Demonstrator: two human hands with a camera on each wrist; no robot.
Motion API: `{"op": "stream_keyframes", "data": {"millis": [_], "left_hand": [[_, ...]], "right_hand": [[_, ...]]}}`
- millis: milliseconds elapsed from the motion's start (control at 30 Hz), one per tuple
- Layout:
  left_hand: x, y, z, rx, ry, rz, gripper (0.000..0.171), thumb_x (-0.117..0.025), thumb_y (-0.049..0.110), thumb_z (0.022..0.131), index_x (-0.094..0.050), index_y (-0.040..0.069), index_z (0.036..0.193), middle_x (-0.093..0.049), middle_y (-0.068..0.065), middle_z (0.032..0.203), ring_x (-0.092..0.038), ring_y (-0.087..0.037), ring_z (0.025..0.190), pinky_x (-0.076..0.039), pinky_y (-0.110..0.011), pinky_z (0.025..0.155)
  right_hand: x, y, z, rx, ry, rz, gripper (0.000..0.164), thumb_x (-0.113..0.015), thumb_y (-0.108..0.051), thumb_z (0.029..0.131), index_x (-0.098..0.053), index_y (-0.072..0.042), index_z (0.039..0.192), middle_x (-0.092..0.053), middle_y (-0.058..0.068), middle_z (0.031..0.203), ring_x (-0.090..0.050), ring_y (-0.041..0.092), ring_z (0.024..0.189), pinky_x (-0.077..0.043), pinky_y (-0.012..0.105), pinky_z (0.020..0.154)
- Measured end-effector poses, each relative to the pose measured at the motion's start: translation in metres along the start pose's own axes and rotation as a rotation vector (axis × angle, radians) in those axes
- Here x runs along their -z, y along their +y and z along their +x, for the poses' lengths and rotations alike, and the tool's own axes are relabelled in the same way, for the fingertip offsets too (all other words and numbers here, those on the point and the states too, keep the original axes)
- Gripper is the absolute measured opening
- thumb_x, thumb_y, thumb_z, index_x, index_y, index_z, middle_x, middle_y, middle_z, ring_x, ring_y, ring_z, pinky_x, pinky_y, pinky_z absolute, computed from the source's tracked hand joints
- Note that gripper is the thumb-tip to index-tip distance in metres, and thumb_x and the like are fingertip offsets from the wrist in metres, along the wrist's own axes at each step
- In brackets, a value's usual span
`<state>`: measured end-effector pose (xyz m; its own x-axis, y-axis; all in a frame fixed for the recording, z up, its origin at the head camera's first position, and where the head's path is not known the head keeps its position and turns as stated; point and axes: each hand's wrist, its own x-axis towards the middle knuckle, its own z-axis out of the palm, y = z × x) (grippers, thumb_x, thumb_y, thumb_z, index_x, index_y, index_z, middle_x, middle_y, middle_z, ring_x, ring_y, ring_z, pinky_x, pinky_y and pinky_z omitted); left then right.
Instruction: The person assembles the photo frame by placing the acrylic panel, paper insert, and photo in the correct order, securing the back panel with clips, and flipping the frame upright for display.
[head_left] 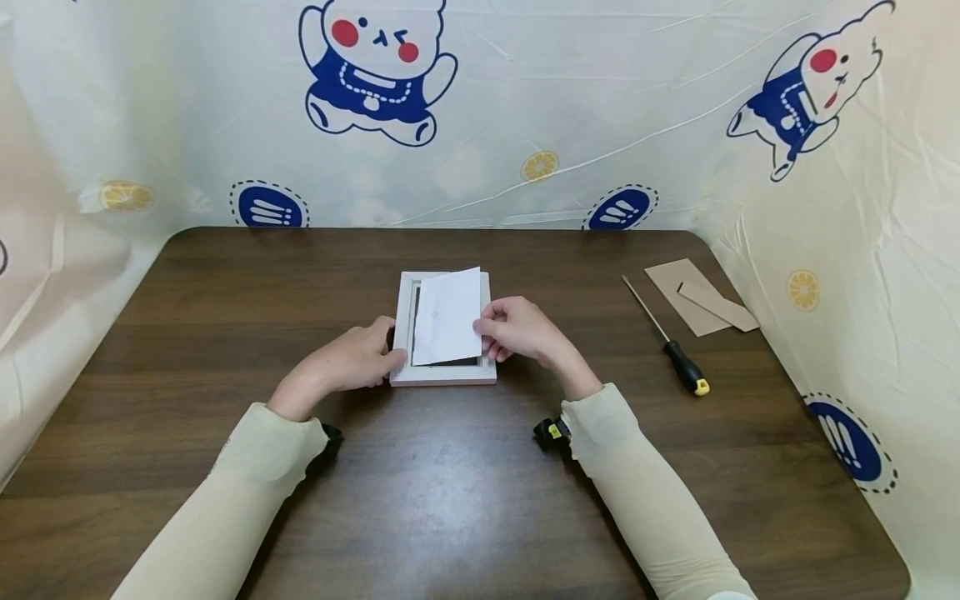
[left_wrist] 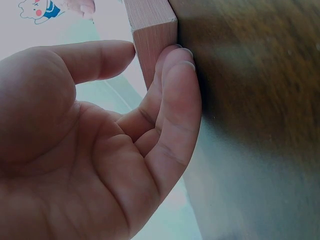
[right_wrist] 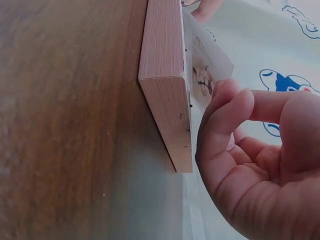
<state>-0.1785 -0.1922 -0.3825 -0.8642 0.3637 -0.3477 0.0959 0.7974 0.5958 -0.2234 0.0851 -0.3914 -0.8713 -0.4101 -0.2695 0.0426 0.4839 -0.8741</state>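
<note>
A white picture frame [head_left: 403, 312] lies flat on the table, its small side lifted toward the camera as a thick pale edge in both wrist views. My left hand [head_left: 348, 357] grips its left side, thumb on the top edge and fingers curled against the outer side [left_wrist: 160, 50]. Between thumb and fingertips, my right hand [head_left: 525, 329] pinches the right edge of a photo [head_left: 448, 312]. The photo's plain white back faces up and it tilts over the frame's opening. Part of its printed side [right_wrist: 204, 75] shows in the right wrist view.
At the right lie a brown backing board [head_left: 678, 292] and a narrow stand piece [head_left: 716, 307] overlapping it. A screwdriver [head_left: 681, 362] with a black and yellow handle is beside them. Patterned cloth [head_left: 480, 117] hangs around the brown table [head_left: 300, 275].
</note>
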Motion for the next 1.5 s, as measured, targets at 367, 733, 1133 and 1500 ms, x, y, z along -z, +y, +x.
{"op": "stream_keyframes", "data": {"millis": [367, 733, 1133, 1500], "left_hand": [[0.0, -0.001, 0.0, 0.002, -0.004, 0.001, 0.056, -0.05, 0.023, 0.105, -0.036, -0.009, 0.148, -0.065, -0.011, 0.086, -0.061, -0.02, 0.071, -0.048, -0.034, 0.068], [0.0, 0.0, -0.001, 0.008, -0.004, 0.005, 0.055, -0.051, 0.024, 0.105, -0.037, -0.01, 0.146, -0.065, -0.012, 0.087, -0.062, -0.021, 0.072, -0.049, -0.034, 0.068], [0.0, -0.002, 0.0, 0.006, -0.001, 0.008, 0.057, -0.05, 0.024, 0.104, -0.036, -0.01, 0.148, -0.066, -0.012, 0.088, -0.063, -0.02, 0.073, -0.049, -0.034, 0.07], [0.0, -0.002, 0.001, 0.005, -0.003, 0.012, 0.055, -0.05, 0.024, 0.105, -0.037, -0.01, 0.146, -0.066, -0.012, 0.088, -0.063, -0.02, 0.074, -0.05, -0.034, 0.071]], "right_hand": [[-0.006, 0.003, 0.002, 0.023, 0.037, -0.097, 0.017, -0.065, -0.018, 0.104, -0.068, -0.005, 0.094, -0.07, 0.009, 0.075, -0.064, 0.017, 0.061, -0.058, 0.027, 0.059], [-0.01, 0.0, 0.001, 0.044, 0.066, -0.224, 0.02, -0.066, -0.022, 0.105, -0.068, -0.006, 0.093, -0.069, 0.008, 0.073, -0.065, 0.021, 0.058, -0.059, 0.031, 0.059], [-0.015, 0.003, 0.001, 0.054, 0.107, -0.283, 0.021, -0.066, -0.024, 0.104, -0.065, -0.008, 0.09, -0.067, 0.006, 0.07, -0.062, 0.019, 0.056, -0.053, 0.028, 0.055], [-0.015, 0.002, 0.002, 0.03, 0.111, -0.282, 0.016, -0.069, -0.021, 0.103, -0.062, -0.007, 0.099, -0.069, 0.007, 0.071, -0.062, 0.018, 0.056, -0.053, 0.028, 0.055]]}}
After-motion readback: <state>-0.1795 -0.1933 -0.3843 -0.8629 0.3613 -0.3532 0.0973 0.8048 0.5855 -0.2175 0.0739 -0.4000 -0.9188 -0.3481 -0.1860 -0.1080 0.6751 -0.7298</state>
